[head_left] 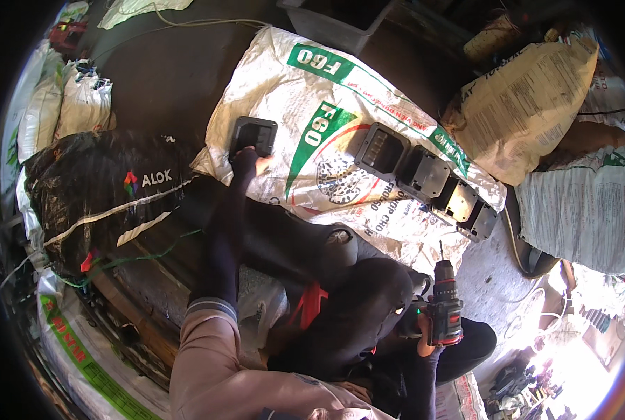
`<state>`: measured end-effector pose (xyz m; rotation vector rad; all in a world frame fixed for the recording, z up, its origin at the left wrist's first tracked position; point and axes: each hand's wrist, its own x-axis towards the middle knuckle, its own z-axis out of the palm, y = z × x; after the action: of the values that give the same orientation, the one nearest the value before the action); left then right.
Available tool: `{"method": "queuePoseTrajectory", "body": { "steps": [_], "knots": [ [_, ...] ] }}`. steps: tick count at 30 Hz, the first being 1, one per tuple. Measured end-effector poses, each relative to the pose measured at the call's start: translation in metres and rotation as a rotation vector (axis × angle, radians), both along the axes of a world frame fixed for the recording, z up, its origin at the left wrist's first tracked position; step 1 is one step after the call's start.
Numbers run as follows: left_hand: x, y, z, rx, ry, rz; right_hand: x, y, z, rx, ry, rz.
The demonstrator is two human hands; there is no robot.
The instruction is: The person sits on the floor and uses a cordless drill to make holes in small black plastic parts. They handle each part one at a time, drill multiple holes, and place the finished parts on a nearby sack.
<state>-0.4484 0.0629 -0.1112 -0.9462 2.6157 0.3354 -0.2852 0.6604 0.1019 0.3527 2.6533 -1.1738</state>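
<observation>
Black box (254, 130) sits on a white sack (263, 77) at the fingertips of the left hand (249, 160), their grip unclear. Right of them, similar boxes (424, 171) form a row, perhaps finished. The right hand's (426, 336) fingers wrap a drill (447, 301), its bit touching none.

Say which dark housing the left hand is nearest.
The lone dark housing toward the left of the white sack; the other housings form a row farther right.
</observation>
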Motion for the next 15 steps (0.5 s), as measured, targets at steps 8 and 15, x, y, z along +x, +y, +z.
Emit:
{"method": "queuePoseTrajectory", "body": {
  "steps": [8, 15],
  "knots": [
    [-0.029, -0.001, -0.006, -0.119, 0.257, 0.034, 0.001, -0.002, 0.004, 0.417, 0.050, 0.305],
    [-0.073, 0.224, 0.007, 0.191, 0.025, -0.543, -0.043, -0.032, 0.004, -0.103, -0.018, -0.012]
  ]
}}
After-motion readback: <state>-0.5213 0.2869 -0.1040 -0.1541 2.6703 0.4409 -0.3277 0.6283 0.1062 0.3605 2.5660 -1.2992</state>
